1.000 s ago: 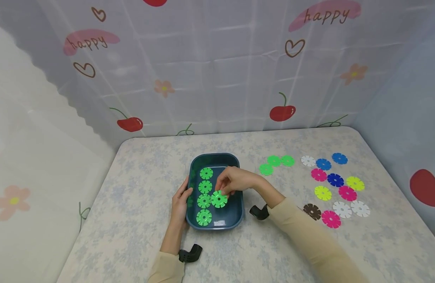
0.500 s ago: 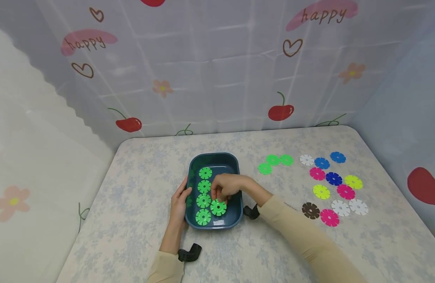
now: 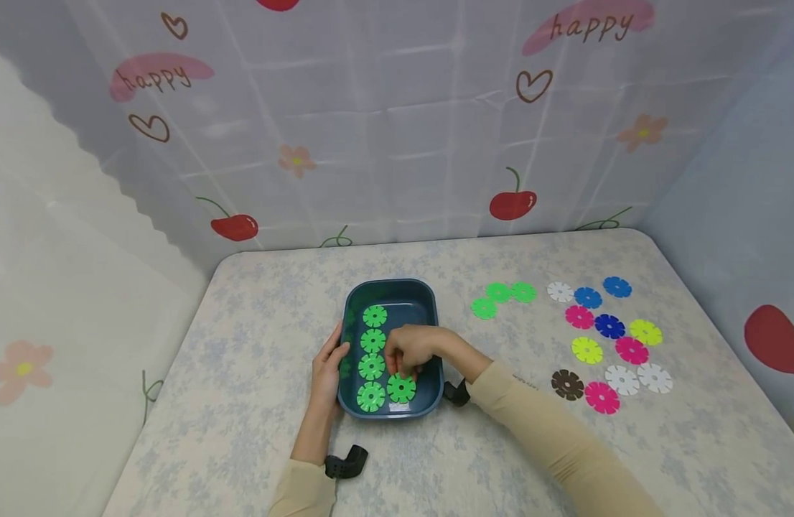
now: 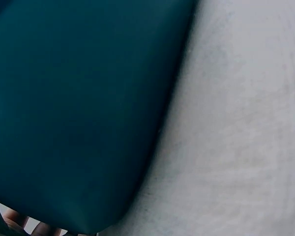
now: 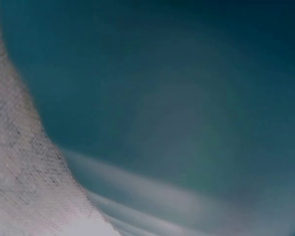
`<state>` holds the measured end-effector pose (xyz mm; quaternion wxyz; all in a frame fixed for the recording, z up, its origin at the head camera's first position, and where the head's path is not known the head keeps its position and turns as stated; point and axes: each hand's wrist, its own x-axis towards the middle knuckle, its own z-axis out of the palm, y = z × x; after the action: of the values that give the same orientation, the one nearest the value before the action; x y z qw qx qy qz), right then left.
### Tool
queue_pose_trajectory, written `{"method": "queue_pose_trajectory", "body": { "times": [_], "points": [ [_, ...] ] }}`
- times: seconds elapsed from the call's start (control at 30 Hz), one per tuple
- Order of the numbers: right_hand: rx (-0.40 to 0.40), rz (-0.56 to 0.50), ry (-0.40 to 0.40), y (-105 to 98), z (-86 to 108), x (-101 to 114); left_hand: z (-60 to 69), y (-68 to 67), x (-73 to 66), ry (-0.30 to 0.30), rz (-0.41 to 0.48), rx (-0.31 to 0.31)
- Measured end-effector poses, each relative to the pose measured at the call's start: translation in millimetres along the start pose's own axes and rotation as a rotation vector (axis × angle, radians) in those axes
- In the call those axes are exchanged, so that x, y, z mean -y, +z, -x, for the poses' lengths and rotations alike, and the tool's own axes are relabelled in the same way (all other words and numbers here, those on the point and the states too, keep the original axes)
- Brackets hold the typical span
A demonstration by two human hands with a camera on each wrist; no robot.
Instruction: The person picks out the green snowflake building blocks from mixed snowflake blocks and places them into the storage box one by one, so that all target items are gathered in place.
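A dark blue tray [image 3: 390, 293] stands on the table, with green notched discs in a column along its left side, among them the top disc [image 3: 374, 316] and the bottom disc [image 3: 371, 396]. My left hand [image 3: 326, 370] grips the tray's left wall, thumb over the rim; its fingers [image 4: 42, 229] show at the lower edge of the left wrist view. Inside the tray, my right hand [image 3: 413, 348] pinches the far edge of another green disc [image 3: 401, 388], low in the tray, right of the column's bottom disc. The right wrist view shows only the blurred tray [image 5: 113, 98].
Three green discs [image 3: 498, 292] lie on the table [image 3: 255, 323] beyond the tray's right side. Farther right are loose white, blue, pink, yellow and brown discs [image 3: 568, 385]. A printed curtain [image 3: 423, 143] hangs behind the table's back edge.
My right hand has moved toward the near end of the tray, bringing its green disc from beside the column's third disc to beside the bottom one. My left hand stays on the tray.
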<state>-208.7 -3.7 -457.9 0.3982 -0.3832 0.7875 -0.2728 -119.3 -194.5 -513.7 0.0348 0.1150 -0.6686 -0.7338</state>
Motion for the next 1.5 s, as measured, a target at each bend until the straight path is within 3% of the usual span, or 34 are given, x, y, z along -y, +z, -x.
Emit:
{"method": "queue_pose_trajectory", "body": {
  "times": [0.43,0.83,1.03,1.17,1.33,1.5],
  "points": [
    [-0.039,0.148,0.010,3.5,1.1,3.8,-1.1,-0.3,-0.6,-0.005,0.005,0.006],
    [-0.072,0.135,-0.006,3.0,3.2,3.3,-1.5,1.2,-1.9,0.003,-0.003,0.014],
    [-0.179,0.070,-0.150,-8.5,15.9,6.6,-0.4,1.3,-1.0,-0.009,0.006,0.002],
    [-0.262,0.035,-0.215,-20.7,35.5,6.2,0.0,2.0,-1.1,-0.008,0.005,-0.002],
    [-0.394,-0.066,-0.213,-37.4,71.1,-3.0,0.2,1.8,-0.8,-0.013,0.004,-0.002],
    [-0.567,-0.182,-0.156,-51.4,102.4,-31.6,0.9,0.6,-1.3,-0.020,-0.002,-0.005]
  ]
}}
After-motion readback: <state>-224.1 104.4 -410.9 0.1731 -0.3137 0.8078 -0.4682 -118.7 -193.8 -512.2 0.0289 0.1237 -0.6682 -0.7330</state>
